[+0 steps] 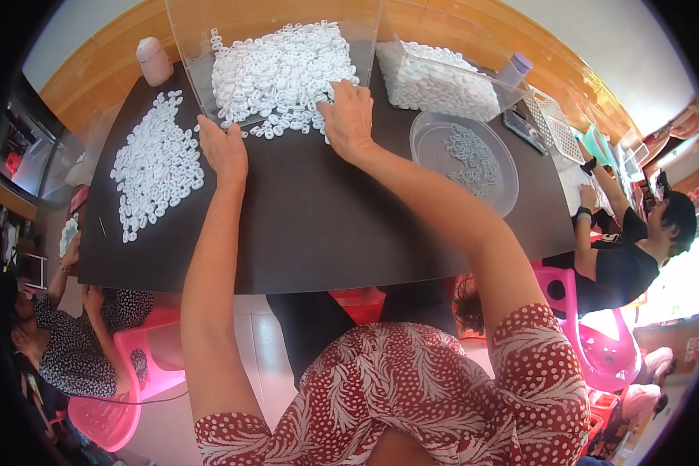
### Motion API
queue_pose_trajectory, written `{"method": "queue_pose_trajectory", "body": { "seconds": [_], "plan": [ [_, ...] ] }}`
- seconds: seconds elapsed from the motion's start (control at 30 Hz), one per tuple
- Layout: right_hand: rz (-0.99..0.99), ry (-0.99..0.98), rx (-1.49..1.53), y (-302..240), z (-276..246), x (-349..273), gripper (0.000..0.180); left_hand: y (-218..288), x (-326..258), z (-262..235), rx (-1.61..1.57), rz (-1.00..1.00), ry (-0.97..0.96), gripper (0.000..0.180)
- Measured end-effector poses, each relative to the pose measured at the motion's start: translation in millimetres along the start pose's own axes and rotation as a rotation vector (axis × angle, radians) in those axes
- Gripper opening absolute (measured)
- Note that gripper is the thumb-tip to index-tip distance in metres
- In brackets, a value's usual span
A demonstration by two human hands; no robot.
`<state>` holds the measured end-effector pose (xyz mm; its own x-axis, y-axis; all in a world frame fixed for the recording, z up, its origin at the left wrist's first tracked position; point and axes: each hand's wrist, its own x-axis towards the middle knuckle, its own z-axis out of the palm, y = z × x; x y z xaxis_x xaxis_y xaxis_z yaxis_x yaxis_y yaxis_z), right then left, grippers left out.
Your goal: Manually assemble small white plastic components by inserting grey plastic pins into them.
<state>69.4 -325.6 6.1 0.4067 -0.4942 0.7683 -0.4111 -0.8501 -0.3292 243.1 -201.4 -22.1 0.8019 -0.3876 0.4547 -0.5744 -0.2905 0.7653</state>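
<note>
A clear plastic box (185, 58) stands at the far side of the dark table, with small white oval pieces with holes (283, 70) heaped in it and spilling from its near edge. My left hand (225, 151) is by the box's near left corner, thumb apart from the fingers, holding nothing I can see. At the right edge of the spilled pieces, my right hand (349, 120) touches them with its fingers spread and slightly bent. Some of its fingertips are hard to make out among the pieces. Left of my left hand lies a loose spread of the same white pieces (159, 167).
A second clear box of white pieces (441, 81) stands right of the first. Nearer me sits a round clear dish (431, 151) with small grey parts (474, 159). A phone (525, 132), white basket (551, 124) and two bottles stand around. People sit at both sides.
</note>
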Motion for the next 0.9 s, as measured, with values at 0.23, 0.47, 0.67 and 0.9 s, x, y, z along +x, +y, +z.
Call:
{"method": "queue_pose_trajectory", "body": {
  "seconds": [0.23, 0.47, 0.67, 0.9],
  "plan": [
    [0.262, -0.039, -0.026, 19, -12, 5, 0.011, -2, 1, -4, 0.027, -0.018, 0.006, 0.066],
    [0.484, -0.107, -0.080, 23, -3, -7, 0.019, 5, 4, 2, 0.015, -0.020, 0.013, 0.065],
    [0.248, -0.125, 0.171, -9, 6, -22, 0.026, 3, -1, -3, 0.010, -0.035, 0.014, 0.063],
    [0.056, 0.060, -0.069, 33, 25, 48, 0.028, 3, -1, -1, -0.014, -0.011, 0.043, 0.064]
  ]
}}
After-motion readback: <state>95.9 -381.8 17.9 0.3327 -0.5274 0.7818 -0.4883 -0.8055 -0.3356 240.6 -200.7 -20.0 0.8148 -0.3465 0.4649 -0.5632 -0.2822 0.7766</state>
